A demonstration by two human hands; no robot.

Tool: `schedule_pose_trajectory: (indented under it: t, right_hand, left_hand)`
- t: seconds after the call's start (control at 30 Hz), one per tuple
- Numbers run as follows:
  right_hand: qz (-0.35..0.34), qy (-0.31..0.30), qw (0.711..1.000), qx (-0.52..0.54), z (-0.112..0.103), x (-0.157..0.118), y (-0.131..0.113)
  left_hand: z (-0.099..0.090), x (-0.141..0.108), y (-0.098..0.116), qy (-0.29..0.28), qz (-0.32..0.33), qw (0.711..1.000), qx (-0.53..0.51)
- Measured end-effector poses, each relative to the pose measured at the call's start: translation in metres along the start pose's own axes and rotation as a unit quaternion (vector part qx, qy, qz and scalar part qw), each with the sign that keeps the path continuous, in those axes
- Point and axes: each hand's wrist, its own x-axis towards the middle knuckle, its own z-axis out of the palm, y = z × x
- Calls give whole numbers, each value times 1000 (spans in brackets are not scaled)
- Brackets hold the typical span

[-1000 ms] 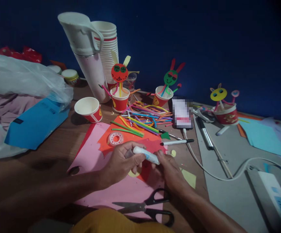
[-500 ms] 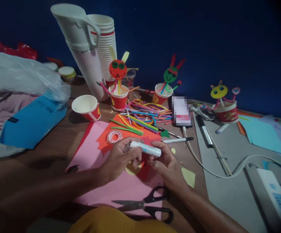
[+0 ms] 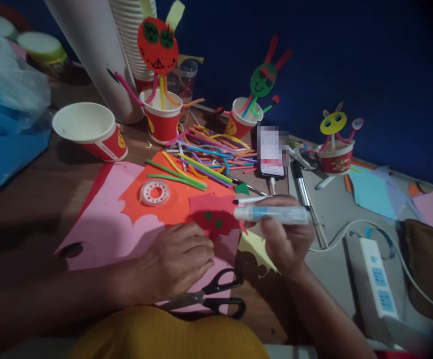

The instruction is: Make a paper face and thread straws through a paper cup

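My right hand (image 3: 286, 234) grips a glue stick (image 3: 276, 215), a white tube with a bluish label, held level above the papers. My left hand (image 3: 182, 259) rests low over the pink paper (image 3: 108, 219), its fingers curled downward; whatever is beneath them is hidden. Just beyond it lies a scalloped red paper piece (image 3: 201, 202) with two small green dots (image 3: 213, 219). An orange sheet (image 3: 179, 204) lies under that, with a roll of clear tape (image 3: 154, 193) on it. Black-handled scissors (image 3: 201, 298) lie close to my body, below the left hand.
Paper-cup figures with red (image 3: 158, 46), green (image 3: 263, 80) and yellow (image 3: 333, 123) faces stand behind loose coloured sticks (image 3: 209, 154). A plain paper cup (image 3: 89, 129) is at left. A phone (image 3: 272, 152), markers (image 3: 301, 184) and a power strip (image 3: 377, 279) lie right.
The glue stick, earlier between both hands, is now in my right hand alone, further right. My left hand has let go of it and dropped onto the papers. The view has shifted closer.
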Motion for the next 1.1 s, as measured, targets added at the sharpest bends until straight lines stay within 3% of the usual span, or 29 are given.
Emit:
schedule_pose_trajectory:
  t: [0.1, 0.17, 0.37, 0.53, 1.1]
  right_hand:
    - [-49, -78, 983, -156, -2, -7, 8]
    - [-60, -119, 971, -197, -4, -11, 13]
    - [-83, -160, 964, -195, 0, -13, 20]
    - [-114, -207, 939, -249, 5, -14, 22]
    - [-154, -271, 894, -323, 14, -11, 23]
  left_hand:
    - [2, 0, -6, -11, 29, 993, 118]
    - [4, 1, -8, -31, 28, 988, 152]
    - [9, 1, -12, -61, 25, 981, 181]
    - [11, -2, -13, -79, 26, 979, 185]
    - [10, -4, -9, -125, 3, 971, 206]
